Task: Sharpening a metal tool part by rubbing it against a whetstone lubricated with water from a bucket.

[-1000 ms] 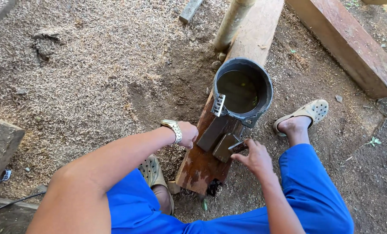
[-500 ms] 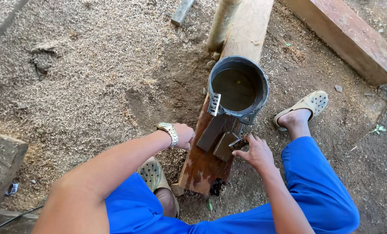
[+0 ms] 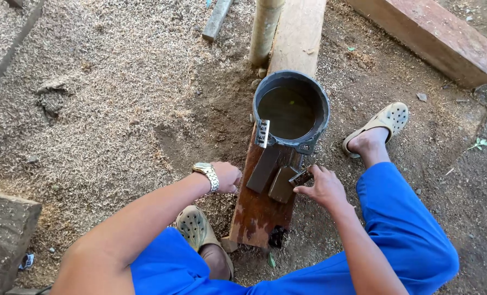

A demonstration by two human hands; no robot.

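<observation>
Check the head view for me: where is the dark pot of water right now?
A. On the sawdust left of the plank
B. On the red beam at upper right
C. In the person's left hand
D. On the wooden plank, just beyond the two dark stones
D: the dark pot stands on the wooden plank, just past the two dark stones, with neither the left hand nor the right hand on it.

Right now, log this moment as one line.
left hand steadies wet plank | right hand pinches small blade over stone | water bucket behind
</observation>
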